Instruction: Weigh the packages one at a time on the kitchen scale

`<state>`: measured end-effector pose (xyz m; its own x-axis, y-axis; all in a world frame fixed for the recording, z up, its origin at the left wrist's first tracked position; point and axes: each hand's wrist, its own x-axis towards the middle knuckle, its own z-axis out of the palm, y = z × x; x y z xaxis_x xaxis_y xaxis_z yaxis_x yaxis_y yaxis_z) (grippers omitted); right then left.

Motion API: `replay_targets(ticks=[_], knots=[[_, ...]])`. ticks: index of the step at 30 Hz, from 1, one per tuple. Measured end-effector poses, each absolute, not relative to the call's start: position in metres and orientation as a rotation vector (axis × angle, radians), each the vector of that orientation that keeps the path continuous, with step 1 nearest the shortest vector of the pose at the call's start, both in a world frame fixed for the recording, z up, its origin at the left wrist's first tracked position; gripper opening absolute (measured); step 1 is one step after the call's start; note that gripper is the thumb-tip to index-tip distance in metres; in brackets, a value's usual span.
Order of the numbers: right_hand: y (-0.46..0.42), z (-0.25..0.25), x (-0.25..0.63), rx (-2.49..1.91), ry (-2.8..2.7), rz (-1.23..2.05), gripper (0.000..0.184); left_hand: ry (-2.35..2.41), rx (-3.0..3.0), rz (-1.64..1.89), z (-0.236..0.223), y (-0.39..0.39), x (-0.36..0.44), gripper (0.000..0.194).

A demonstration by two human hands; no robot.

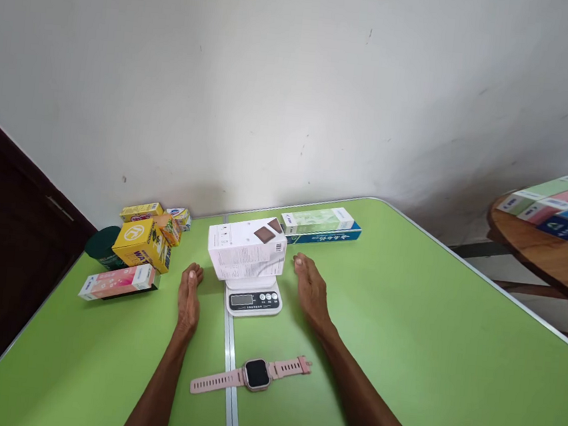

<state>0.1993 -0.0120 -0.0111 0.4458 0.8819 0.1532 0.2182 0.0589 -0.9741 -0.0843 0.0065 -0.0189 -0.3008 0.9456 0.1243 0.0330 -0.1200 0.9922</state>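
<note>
A white printed box (240, 246) with a brown picture on its top rests on a small white digital scale (254, 302); it may be two boxes stacked. The scale's grey display and round buttons face me. Left of the box, my left hand (189, 298) stands on its edge with the fingers extended, holding nothing. On the other side my right hand (310, 290) is likewise open and empty, its palm turned toward the box. Neither hand touches the box or scale. Closer to me lies a smartwatch (257, 374) with a pink strap, its screen dark.
Behind the scale, a green-white carton (318, 221) lies on a blue carton (324, 236). At left are a pink carton (119, 282), a yellow box (143, 243), a dark green container (104, 247) and smaller boxes. More cartons (560, 206) sit on a wooden stool (526, 246) at right.
</note>
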Motion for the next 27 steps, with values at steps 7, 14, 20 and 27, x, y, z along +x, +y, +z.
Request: replay_targets(ticks=[7, 14, 20, 27], knots=[[-0.013, -0.016, 0.194, -1.482, -1.076, 0.584, 0.056, 1.414, 1.195, 1.514, -0.027, 0.006, -0.084, 0.083], [-0.014, -0.014, 0.195, -1.485, -1.089, 0.584, 0.054, 1.429, 1.209, 1.503, -0.028, 0.005, -0.085, 0.080], [-0.013, -0.018, 0.196, -1.462, -1.079, 0.587, 0.055, 1.449, 1.235, 1.482, -0.029, 0.005, -0.085, 0.080], [-0.024, -0.001, 0.184, -1.298, -0.992, 0.610, 0.062, 1.505, 1.366, 1.407, -0.001, -0.010, -0.069, 0.089]])
